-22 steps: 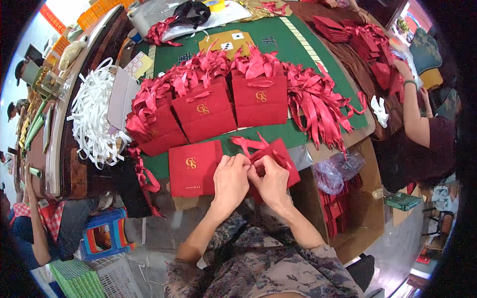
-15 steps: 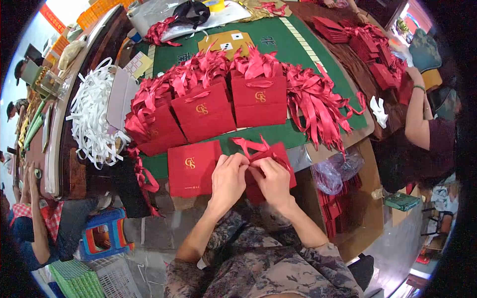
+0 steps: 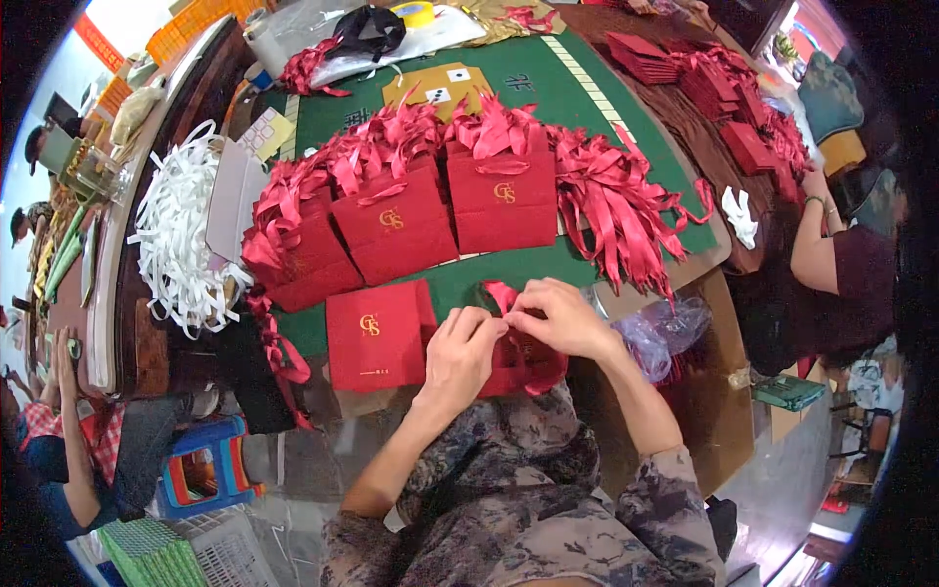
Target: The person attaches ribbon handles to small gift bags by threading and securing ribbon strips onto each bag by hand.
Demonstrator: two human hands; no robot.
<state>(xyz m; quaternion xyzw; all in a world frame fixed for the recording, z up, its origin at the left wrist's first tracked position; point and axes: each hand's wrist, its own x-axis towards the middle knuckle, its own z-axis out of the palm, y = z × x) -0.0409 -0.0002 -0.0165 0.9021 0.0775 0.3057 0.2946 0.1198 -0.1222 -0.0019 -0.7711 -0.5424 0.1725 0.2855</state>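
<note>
At the table's near edge, my left hand (image 3: pixel 462 360) and my right hand (image 3: pixel 562 318) meet over a red paper gift bag (image 3: pixel 536 364). Thumb and forefinger of each are closed in a pinch on a red ribbon (image 3: pixel 501 293), which loops up beyond the fingertips. Part of the bag is hidden under my hands. Beside my left hand lies another flat red bag (image 3: pixel 377 338) with a gold emblem. Behind them stand several red bags (image 3: pixel 396 230) topped with ribbon handles. A heap of loose red ribbons (image 3: pixel 626 210) lies to their right.
White ribbons (image 3: pixel 186 225) spill from a box at the left. A cardboard box (image 3: pixel 719 391) stands below the table's right side, with clear plastic (image 3: pixel 665 338) in it. A co-worker's arm (image 3: pixel 817 245) reaches to red bags at the right. Stacked stools (image 3: pixel 210 460) are lower left.
My right hand has risen and shifted slightly right, its wrist swinging outward. The ribbon's loops have been drawn in, and a tail now hangs over the bag's front.
</note>
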